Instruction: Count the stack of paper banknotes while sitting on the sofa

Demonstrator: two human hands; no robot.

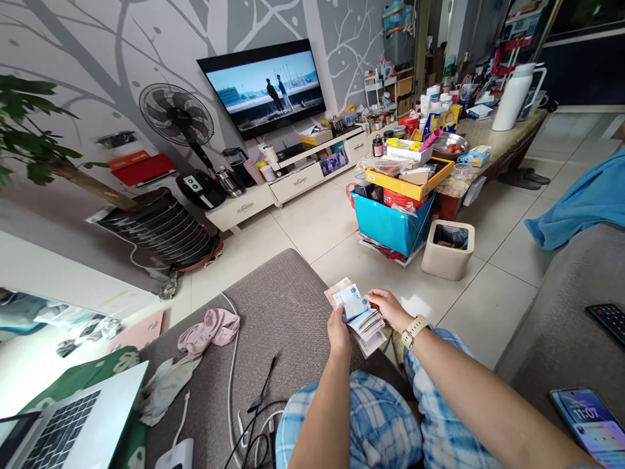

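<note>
A stack of paper banknotes (359,311) is held over my lap, in front of the grey sofa seat. My left hand (338,331) is closed on the stack's left side, with the thumb on top. On the right side, my right hand (387,309) pinches the edge of a bluish note at the top. Some notes are pinkish, others blue and white, and they fan out unevenly at both ends. The fingers under the stack are hidden. A beige watch (415,332) is on my right wrist.
Left on the sofa (278,293) are a laptop (78,417), a pink cloth (209,332) and cables. At right lie a lit phone (588,423) and a black remote (608,319). Ahead stand a bin (448,251), a blue box (390,221) and a cluttered table (522,137).
</note>
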